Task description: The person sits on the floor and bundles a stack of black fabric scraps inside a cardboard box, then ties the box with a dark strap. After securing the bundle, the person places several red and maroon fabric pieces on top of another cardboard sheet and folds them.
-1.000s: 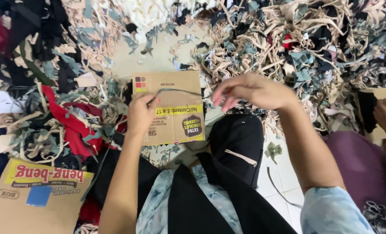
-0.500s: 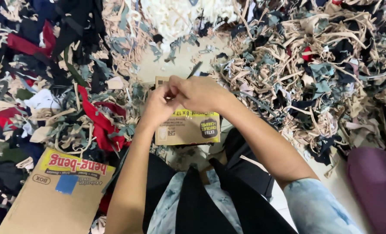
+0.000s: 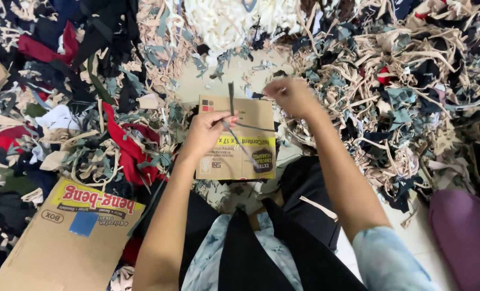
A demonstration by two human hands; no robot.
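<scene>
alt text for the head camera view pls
Seen from above, a seated person's left hand and right hand stretch thin grey fabric strips over a small cardboard piece, with heaps of fabric scraps all around and a flattened cardboard box at lower left.

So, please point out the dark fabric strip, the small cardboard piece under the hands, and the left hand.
dark fabric strip (image 3: 231, 97): head view, its upright end.
small cardboard piece (image 3: 253, 110): head view, bare upper part.
left hand (image 3: 205, 132): head view, back of hand.

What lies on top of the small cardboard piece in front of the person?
Thin dark fabric strips cross the small cardboard piece, held by the left hand and right hand. What lies beneath the cardboard is hidden.
</scene>
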